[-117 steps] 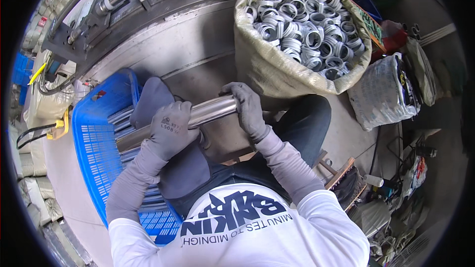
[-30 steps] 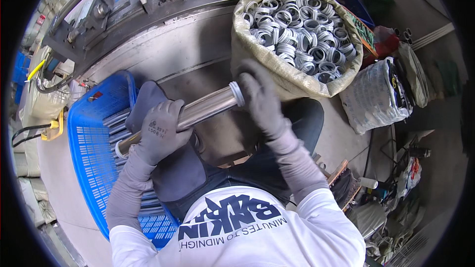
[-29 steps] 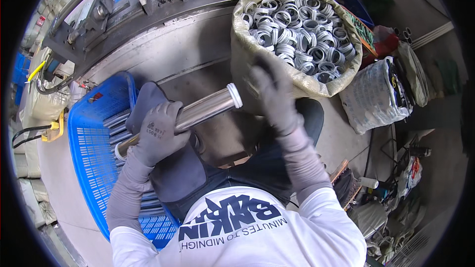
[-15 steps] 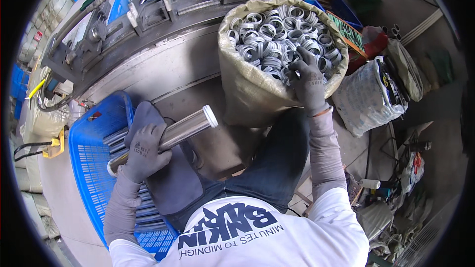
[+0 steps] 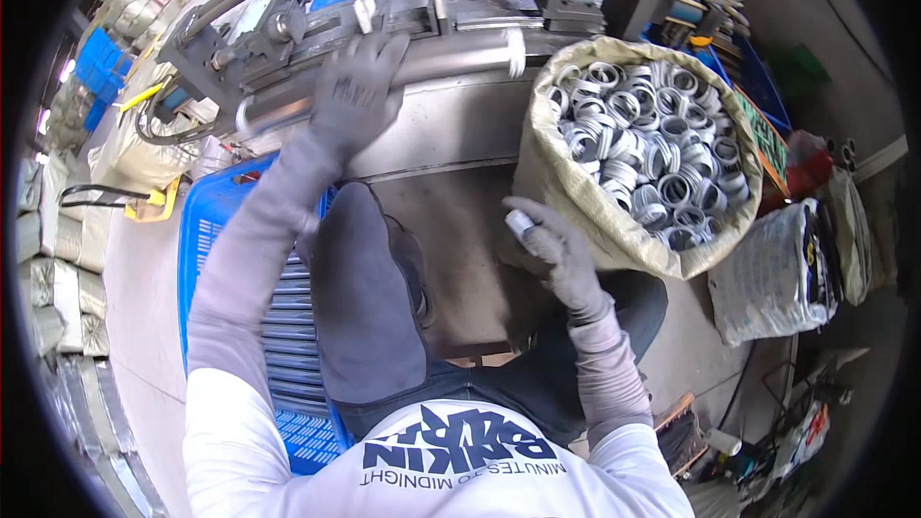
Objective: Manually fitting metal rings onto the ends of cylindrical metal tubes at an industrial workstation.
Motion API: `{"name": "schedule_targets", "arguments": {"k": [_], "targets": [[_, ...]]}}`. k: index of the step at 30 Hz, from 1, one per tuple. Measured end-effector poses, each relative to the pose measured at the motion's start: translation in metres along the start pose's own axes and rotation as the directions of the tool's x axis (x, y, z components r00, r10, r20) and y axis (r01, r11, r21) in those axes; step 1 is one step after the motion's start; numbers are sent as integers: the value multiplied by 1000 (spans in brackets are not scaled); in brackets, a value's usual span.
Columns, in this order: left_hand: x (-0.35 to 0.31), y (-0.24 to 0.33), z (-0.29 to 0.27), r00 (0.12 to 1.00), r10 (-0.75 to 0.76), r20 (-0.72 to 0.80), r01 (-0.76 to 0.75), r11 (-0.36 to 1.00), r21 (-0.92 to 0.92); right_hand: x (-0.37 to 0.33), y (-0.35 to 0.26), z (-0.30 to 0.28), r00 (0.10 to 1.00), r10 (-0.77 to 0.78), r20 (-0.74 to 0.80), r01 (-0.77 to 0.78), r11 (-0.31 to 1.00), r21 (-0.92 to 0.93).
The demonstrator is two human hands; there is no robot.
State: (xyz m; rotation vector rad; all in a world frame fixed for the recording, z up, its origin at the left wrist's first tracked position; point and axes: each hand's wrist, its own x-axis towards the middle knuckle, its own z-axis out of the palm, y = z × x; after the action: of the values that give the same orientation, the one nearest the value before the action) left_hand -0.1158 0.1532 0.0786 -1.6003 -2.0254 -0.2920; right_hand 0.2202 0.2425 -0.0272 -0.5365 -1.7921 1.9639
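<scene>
My gloved left hand [image 5: 357, 96] is wrapped around a shiny metal tube [image 5: 451, 58], held slantwise at the front of the machine bench. A white ring [image 5: 516, 53] caps its right end, and a pale band shows at its left end; motion blurs the tube. In front of the sack, my gloved right hand [image 5: 556, 254] has its fingers curled around a small whitish ring [image 5: 519, 223]. The beige woven sack [image 5: 556, 173] beside it is heaped with similar grey-white rings [image 5: 662, 139].
At left, a blue plastic basket [image 5: 199, 230] holds a stack of metal tubes [image 5: 291, 326]. The dark machine bench [image 5: 460, 14] runs along the far side. A white bag [image 5: 767, 278] stands right of the sack. A dark pad [image 5: 365, 297] covers my left thigh.
My left hand has carried the tube up and away from the basket to the bench. My right hand has come out of the rings in the sack, toward me, with a small ring.
</scene>
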Motion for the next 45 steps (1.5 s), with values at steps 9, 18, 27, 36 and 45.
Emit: {"name": "schedule_targets", "arguments": {"k": [9,18,27,36,45], "targets": [[142,-59,62,995,-102,2,100,977,190,13,20,-9,979,107,174,-144,966,213],[164,-154,167,942,-211,260,174,972,157,9,44,-17,982,183,39,-168,771,615],[-30,-50,75,969,89,-231,-132,975,-177,18,50,-14,946,310,95,-254,525,812],[-460,-86,47,481,-690,541,798,600,55,6,46,5,923,381,-48,-269,731,627],[-638,-62,120,133,-619,774,686,621,379,14,108,-40,944,303,128,-318,741,591]]}}
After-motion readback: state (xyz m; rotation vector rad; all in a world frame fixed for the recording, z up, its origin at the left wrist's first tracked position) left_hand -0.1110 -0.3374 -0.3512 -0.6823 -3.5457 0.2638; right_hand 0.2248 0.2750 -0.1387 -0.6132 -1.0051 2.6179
